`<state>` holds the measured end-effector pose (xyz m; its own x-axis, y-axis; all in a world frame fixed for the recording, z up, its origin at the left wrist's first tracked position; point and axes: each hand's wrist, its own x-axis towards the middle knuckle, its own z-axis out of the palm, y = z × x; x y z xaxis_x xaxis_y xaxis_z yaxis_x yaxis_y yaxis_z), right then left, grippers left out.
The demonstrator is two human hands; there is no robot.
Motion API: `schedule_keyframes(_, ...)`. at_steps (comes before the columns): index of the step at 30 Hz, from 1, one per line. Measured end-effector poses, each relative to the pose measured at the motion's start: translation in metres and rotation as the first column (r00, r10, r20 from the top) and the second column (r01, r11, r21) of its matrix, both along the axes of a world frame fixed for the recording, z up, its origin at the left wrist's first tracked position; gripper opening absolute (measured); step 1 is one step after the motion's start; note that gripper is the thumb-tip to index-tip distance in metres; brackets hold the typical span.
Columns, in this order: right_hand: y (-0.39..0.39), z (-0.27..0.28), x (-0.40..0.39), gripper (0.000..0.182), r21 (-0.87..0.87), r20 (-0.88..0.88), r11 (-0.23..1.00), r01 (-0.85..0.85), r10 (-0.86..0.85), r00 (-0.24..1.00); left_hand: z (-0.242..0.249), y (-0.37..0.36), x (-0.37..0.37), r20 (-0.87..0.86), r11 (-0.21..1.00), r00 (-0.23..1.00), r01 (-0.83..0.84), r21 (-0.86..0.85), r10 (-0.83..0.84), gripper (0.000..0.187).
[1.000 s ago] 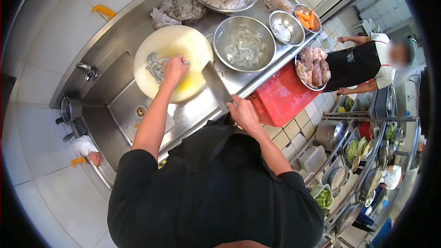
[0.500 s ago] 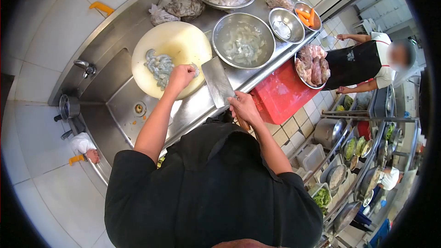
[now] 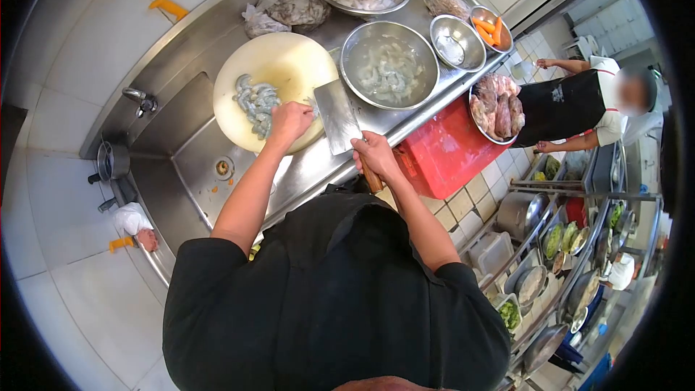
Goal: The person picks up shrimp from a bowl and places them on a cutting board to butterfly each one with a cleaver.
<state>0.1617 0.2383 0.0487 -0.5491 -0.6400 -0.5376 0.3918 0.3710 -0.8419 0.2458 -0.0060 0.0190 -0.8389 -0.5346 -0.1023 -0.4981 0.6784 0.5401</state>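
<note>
Left hand (image 3: 289,120): fingers pinching 1 shrimp (image 3: 310,108), it seems, on the cutting board (image 3: 289,65).
Right hand (image 3: 371,156): clenched round the cleaver (image 3: 336,114).
Done: bowl (image 3: 389,65) holds cleaned shrimp.
Left: grey pile (image 3: 255,101) uncut.

Both bare forearms extended forward, left hand (image 3: 289,122) apparently pinched shut, right hand (image 3: 371,156) in closed grip.
</note>
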Motion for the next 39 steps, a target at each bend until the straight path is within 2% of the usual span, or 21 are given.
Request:
schedule_keyframes(10, 0.037, 0.017, 0.014, 0.017, 0.004, 0.05, 0.999, -0.049, 0.048, 0.998, 0.002, 0.004, 0.001, -0.021, 0.999, 0.999, -0.026, 0.022, 0.027, 0.027)
schedule_keyframes(17, 0.057, 0.031, 0.019, 0.021, 0.058, 0.056, 0.992, -0.114, 0.111, 0.992, -0.005, 0.01, 0.006, -0.111, 0.979, 0.984, -0.119, 0.164, 0.138, 0.023)
schedule_keyframes(22, 0.064, 0.04, 0.018, 0.019, 0.076, -0.005, 0.98, -0.182, 0.183, 0.983, -0.001, 0.013, 0.008, -0.146, 0.967, 0.972, -0.154, 0.205, 0.186, 0.019)
schedule_keyframes(26, 0.056, 0.045, 0.017, 0.021, 0.112, -0.022, 0.987, -0.113, 0.116, 0.993, -0.007, 0.01, 0.007, -0.14, 0.954, 0.968, -0.17, 0.246, 0.208, 0.018)
schedule_keyframes(29, 0.05, 0.037, 0.014, 0.022, 0.086, 0.004, 0.989, -0.117, 0.117, 0.993, -0.01, 0.008, 0.007, -0.125, 0.951, 0.97, -0.173, 0.256, 0.21, 0.018)
schedule_keyframes(32, 0.048, 0.039, 0.012, 0.024, 0.14, -0.017, 0.983, -0.122, 0.126, 0.992, -0.009, 0.007, 0.007, -0.125, 0.956, 0.971, -0.168, 0.239, 0.202, 0.018)
schedule_keyframes(35, 0.047, 0.041, 0.009, 0.026, 0.204, -0.137, 0.966, -0.159, 0.189, 0.972, -0.006, 0.008, 0.009, -0.118, 0.957, 0.972, -0.17, 0.236, 0.202, 0.019)
schedule_keyframes(37, 0.045, 0.043, 0.01, 0.027, 0.19, -0.148, 0.972, -0.141, 0.17, 0.974, -0.006, 0.007, 0.008, -0.073, 0.956, 0.978, -0.174, 0.236, 0.196, 0.021)
schedule_keyframes(39, 0.042, 0.046, 0.013, 0.027, 0.195, -0.156, 0.972, -0.134, 0.166, 0.974, -0.009, 0.005, 0.007, -0.103, 0.952, 0.977, -0.156, 0.263, 0.189, 0.021)
